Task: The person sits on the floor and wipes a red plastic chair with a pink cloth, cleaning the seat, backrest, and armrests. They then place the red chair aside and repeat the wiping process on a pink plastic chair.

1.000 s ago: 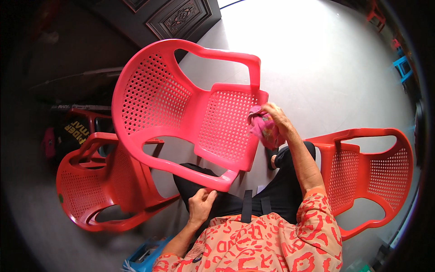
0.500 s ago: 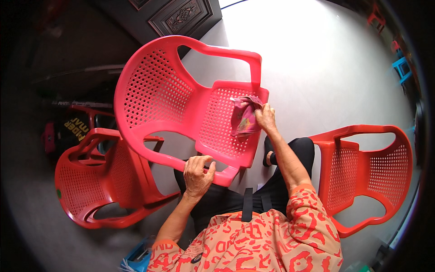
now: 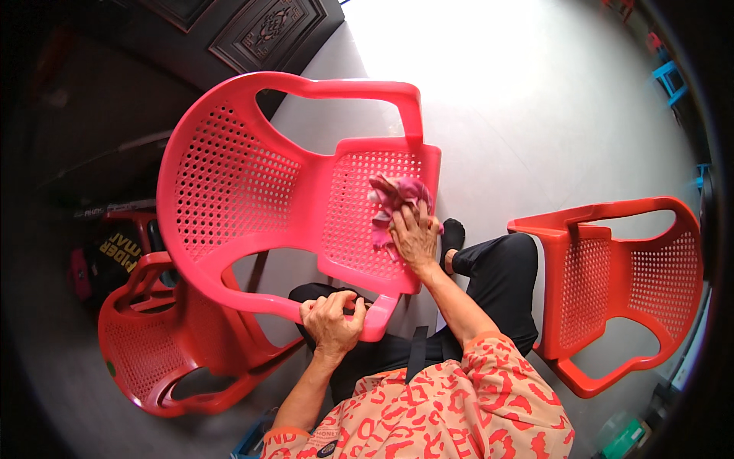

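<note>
A bright pink plastic armchair [image 3: 306, 229] with a perforated seat and back stands in front of me, its back toward the left. My left hand [image 3: 333, 320] is wrapped round the front end of its nearer armrest. On the seat, near its front edge, my right hand [image 3: 415, 239] presses a crumpled pink patterned cloth [image 3: 399, 196] flat against the holes. The fingers lie stretched over the cloth, and part of it bunches up beyond them.
A red armchair [image 3: 585, 294] stands to my right, and another red armchair [image 3: 145, 344] to the left, partly behind the pink one. Beyond are a dark carved door [image 3: 264, 34] and a blue stool [image 3: 670, 83]. A dark bag [image 3: 115, 249] lies at far left.
My right hand has moved from pinching the cloth at the seat's right edge to pressing it on the seat, nearer me. The left hand keeps its hold; the view has shifted slightly.
</note>
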A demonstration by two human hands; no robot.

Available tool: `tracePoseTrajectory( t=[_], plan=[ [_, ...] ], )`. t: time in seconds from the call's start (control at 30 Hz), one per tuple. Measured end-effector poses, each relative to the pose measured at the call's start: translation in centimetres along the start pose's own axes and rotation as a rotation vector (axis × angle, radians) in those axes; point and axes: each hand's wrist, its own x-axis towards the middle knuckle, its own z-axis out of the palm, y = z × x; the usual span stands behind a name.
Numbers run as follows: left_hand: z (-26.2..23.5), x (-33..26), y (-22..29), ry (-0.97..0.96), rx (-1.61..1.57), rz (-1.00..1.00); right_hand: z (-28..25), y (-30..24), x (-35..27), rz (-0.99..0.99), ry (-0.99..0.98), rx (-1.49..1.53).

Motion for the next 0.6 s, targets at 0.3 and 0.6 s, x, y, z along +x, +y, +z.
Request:
tracePoseTrajectory(
  t=[0.3,0.6],
  plan=[
    [0.1,-0.4,0.1,0.044,0.011,0.052,-1.8,1.8,2.5,0.128,-0.073,0.108],
    [0.1,-0.2,0.4,0.029,0.017,0.065,2.1,8.5,9.6,0.290,-0.053,0.140]
  ],
)
